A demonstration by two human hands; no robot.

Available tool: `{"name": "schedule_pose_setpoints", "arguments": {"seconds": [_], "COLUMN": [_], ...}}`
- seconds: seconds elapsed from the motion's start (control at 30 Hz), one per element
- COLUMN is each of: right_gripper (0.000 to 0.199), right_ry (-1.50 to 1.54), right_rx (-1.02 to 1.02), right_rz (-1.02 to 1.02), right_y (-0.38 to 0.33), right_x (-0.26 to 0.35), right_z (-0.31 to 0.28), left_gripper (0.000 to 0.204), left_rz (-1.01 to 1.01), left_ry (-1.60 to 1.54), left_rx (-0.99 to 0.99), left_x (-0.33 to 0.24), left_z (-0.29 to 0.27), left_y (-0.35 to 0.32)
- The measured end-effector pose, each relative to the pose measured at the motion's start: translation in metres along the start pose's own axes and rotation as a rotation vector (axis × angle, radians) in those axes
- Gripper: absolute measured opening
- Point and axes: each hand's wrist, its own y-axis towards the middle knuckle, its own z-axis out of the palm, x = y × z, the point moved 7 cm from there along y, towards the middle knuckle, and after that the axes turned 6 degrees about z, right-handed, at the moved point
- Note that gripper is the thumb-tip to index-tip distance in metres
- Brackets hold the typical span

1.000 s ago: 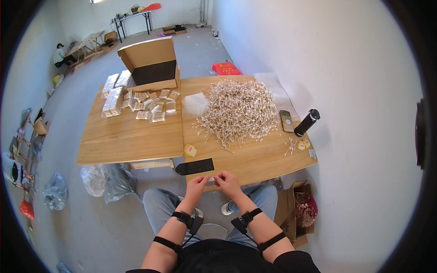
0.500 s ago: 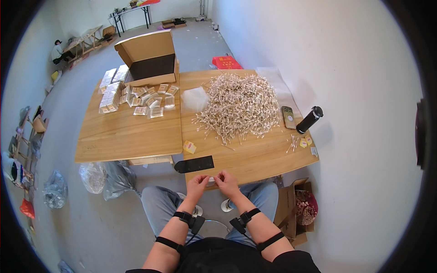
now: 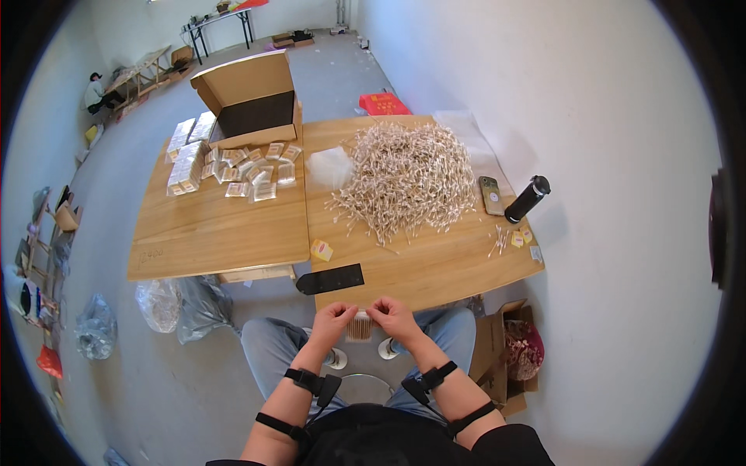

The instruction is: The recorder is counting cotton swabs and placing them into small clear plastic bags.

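Observation:
My left hand (image 3: 332, 320) and my right hand (image 3: 392, 315) meet just below the near edge of the wooden table (image 3: 423, 268), over my lap. Between them they pinch a small clear packet of thin sticks (image 3: 359, 326), one hand at each top corner. A large heap of loose pale sticks (image 3: 404, 177) covers the far middle of the table. A flat black strip (image 3: 330, 279) lies at the table's near edge just above my hands, with a small yellow packet (image 3: 321, 250) beside it.
An open cardboard box (image 3: 252, 101) and several filled packets (image 3: 241, 167) sit at the far left. A phone (image 3: 490, 195), a black bottle (image 3: 527, 199) and a few sticks (image 3: 497, 239) lie at right. Plastic bags (image 3: 183, 303) and a carton (image 3: 509, 342) stand on the floor.
Both hands stay together on the small packet near the table edge; only the view has shifted slightly.

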Motion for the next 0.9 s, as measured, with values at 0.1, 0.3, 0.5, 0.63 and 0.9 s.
{"name": "schedule_pose_setpoints", "arguments": {"seconds": [0.1, 0.3, 0.5, 0.63, 0.9], "right_gripper": [0.011, 0.013, 0.012, 0.009, 0.010], "right_ry": [0.133, 0.177, 0.026, -0.138, -0.271], "right_rx": [0.057, 0.053, 0.010, -0.030, -0.074], "right_rz": [0.111, 0.082, -0.111, -0.249, -0.389], "right_y": [-0.019, -0.056, -0.086, -0.096, -0.103], "right_x": [0.002, 0.024, 0.052, 0.068, 0.089], "right_z": [-0.005, -0.004, -0.002, 0.003, 0.005], "left_gripper": [0.020, 0.015, 0.013, 0.011, 0.011], "left_rz": [-0.021, -0.010, 0.106, 0.349, 0.445], "left_ry": [-0.118, -0.219, -0.152, 0.122, 0.194], "left_rx": [0.043, 0.003, 0.053, 0.111, 0.042], "left_x": [-0.006, -0.042, -0.067, -0.103, -0.111], "left_z": [0.002, 0.000, 0.001, 0.011, 0.012], "left_y": [-0.011, -0.041, -0.060, -0.071, -0.081]}}
